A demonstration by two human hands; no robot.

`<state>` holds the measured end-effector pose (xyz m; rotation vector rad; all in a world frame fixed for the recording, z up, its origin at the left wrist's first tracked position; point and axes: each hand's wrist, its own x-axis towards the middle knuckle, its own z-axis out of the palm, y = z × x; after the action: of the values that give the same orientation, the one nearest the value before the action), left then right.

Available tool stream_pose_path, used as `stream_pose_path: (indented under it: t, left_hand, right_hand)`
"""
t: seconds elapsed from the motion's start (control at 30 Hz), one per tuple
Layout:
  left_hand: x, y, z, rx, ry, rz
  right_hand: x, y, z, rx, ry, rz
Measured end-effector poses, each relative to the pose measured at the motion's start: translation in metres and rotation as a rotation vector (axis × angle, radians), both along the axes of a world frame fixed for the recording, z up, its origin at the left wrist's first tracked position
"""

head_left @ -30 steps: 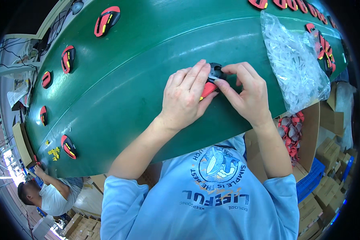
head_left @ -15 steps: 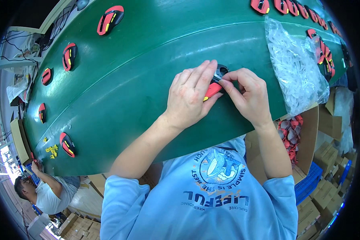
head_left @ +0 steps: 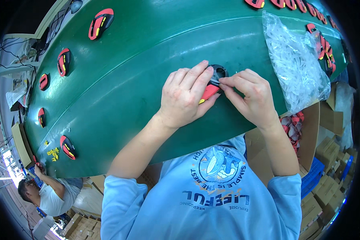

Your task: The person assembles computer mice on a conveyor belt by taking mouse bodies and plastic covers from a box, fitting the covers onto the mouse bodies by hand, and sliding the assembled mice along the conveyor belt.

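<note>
My left hand (head_left: 184,94) is closed around a red-and-black plastic casing (head_left: 209,93) with a yellow part, holding it low over the green work surface (head_left: 140,96). A black rounded end with an opening sticks out past my left fingers. My right hand (head_left: 250,94) pinches thumb and forefinger together at the casing's right side, by a thin shiny grey strip. Whether that strip is separate or part of the casing I cannot tell. My left fingers hide much of the casing.
Similar red-and-black casings (head_left: 101,24) lie spaced along the left and far right. A clear bag of translucent pieces (head_left: 294,64) rests to my right, above a carton of red and grey parts (head_left: 294,132). Small yellow pieces (head_left: 53,153) lie at the left, near another person (head_left: 54,196).
More of the casing's black end now shows beyond my left fingers. My right pinch stays at its side. Casings at the far left appear slightly lower and further left in view.
</note>
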<state>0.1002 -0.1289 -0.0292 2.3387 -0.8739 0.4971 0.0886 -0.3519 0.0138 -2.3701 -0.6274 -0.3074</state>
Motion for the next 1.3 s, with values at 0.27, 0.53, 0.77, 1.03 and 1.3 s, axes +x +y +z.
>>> stream_pose_path:
  t: [0.27, 0.53, 0.77, 1.03, 1.3]
  left_hand:
    - [0.002, -0.006, 0.009, 0.016, 0.073, 0.005]
    - [0.005, -0.003, 0.000, -0.009, 0.030, -0.023]
    - [0.005, -0.008, 0.008, 0.038, 0.044, -0.008]
    - [0.011, -0.012, 0.009, 0.095, 0.040, -0.074]
    - [0.006, 0.022, 0.015, 0.134, 0.071, -0.089]
  right_hand:
    - [-0.004, 0.001, -0.006, 0.043, -0.027, 0.005]
    - [0.000, 0.000, -0.012, 0.137, 0.044, -0.004]
    - [-0.009, -0.005, -0.002, -0.042, 0.007, 0.055]
    - [-0.024, -0.007, -0.023, -0.115, 0.041, 0.071]
    - [-0.097, -0.103, -0.041, 0.343, -0.225, -0.593]
